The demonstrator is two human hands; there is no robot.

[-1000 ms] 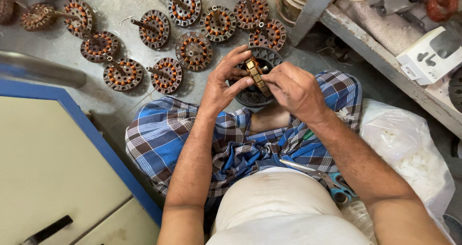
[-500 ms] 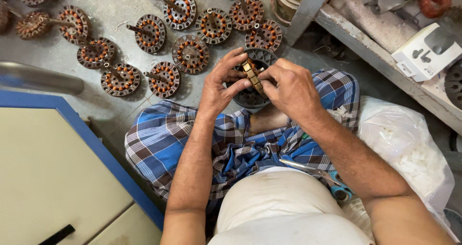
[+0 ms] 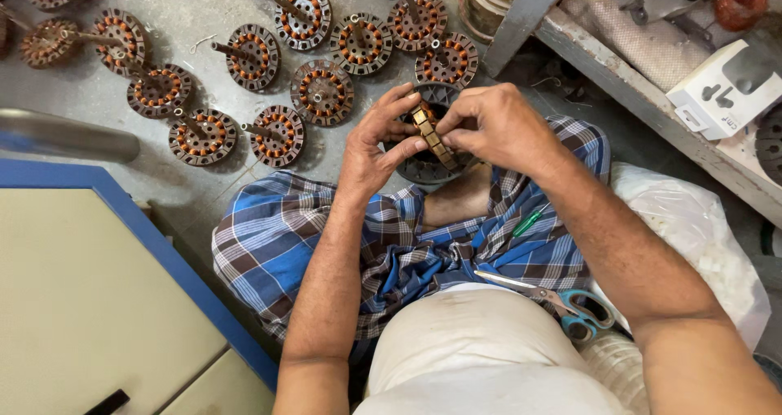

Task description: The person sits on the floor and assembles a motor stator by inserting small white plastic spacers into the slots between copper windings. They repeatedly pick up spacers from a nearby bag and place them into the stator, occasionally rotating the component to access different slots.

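Two hands meet over a short tan segmented strip, a run of small brown blocks joined in a row. Left hand: thumb and fingertips pinch the strip from its left side, thumb pressed at the lower part. Right hand: fingers curled in, thumb and forefinger nipping the strip's right edge near its top. Both grips are closed on the strip; it stands tilted, upper end leaning left.

Directly under the strip sits a dark round metal stator core, bare of wire, resting against the person's knee; the hands cover most of its upper rim.

Below, a blue-and-brown checked cloth wraps the crossed legs. On the lap lie a green-handled screwdriver and a pair of scissors with teal handles, blades pointing left.

On the grey concrete floor beyond the hands, about a dozen round stators wound with copper coils lie flat in loose rows, several with shafts sticking out. Just right of the person, a clear plastic bag. Upper right, a grey wooden shelf carrying a white cardboard box. Lower left, a cream cabinet top with blue edging.
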